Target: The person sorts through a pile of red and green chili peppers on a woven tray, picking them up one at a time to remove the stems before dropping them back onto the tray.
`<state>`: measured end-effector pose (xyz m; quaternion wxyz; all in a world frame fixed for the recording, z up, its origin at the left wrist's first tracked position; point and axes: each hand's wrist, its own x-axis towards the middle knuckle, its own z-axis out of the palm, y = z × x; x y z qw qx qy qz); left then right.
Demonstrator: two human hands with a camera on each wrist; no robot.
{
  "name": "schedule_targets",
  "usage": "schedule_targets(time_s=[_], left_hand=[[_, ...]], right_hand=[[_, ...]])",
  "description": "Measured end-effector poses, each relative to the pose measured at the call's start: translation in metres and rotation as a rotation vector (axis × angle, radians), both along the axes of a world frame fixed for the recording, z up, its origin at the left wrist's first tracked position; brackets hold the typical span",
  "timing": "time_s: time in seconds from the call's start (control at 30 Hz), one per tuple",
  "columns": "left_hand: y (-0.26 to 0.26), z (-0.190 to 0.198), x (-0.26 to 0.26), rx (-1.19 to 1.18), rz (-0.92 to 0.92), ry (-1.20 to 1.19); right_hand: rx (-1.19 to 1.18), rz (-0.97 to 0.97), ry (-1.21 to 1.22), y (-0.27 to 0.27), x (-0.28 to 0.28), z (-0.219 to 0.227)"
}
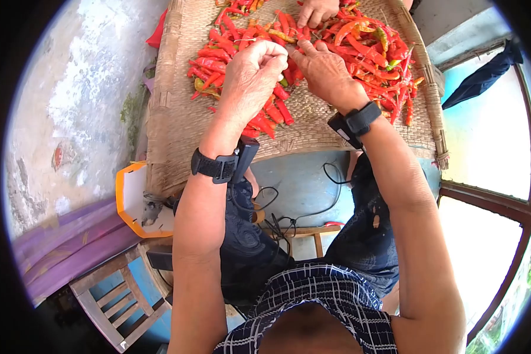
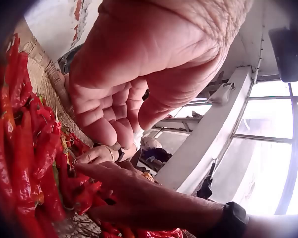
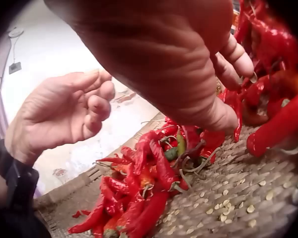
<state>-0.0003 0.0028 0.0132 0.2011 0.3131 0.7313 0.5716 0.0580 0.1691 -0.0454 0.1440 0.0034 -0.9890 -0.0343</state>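
My left hand [image 1: 252, 75] is raised over the near left part of a heap of red chilies [image 1: 215, 62]. Its fingers are loosely bent, the thumb stands apart from them in the left wrist view, and nothing shows in the palm. My right hand [image 1: 329, 74] reaches down at the edge of a second chili heap [image 1: 374, 56]. In the right wrist view its thumb and fingers are spread around a red chili [image 3: 238, 111], with a gap between them. Both heaps lie on a woven tray [image 1: 174, 118].
Another person's hand [image 1: 317, 12] touches the chilies at the far side. Pale seeds [image 3: 226, 208] are scattered over the weave. Black cables [image 1: 289, 223] hang below the tray. A wooden chair [image 1: 121, 301] stands at lower left, a wall [image 1: 76, 106] at left, windows [image 1: 489, 141] at right.
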Motion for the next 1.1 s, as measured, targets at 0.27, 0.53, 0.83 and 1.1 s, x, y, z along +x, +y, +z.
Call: schedule_targets(time_s=[0.27,0.53,0.83,1.1], left_hand=[[-0.008,0.004,-0.003,0.042,0.026,-0.006],[-0.01,0.003,-0.006,0.027,0.026,-0.003],[-0.008,-0.009,-0.01,-0.086,-0.051,0.155],[-0.005,-0.026,0.01,-0.446,-0.196,0.711]], right_hand=[[-0.106,-0.116,-0.181,-0.007,-0.015,-0.007],[-0.216,0.189,-0.164,-0.009,0.004,-0.013],[-0.51,0.273,-0.151,-0.005,0.047,0.029],[-0.484,0.143,0.067,0.031,0.08,0.067]])
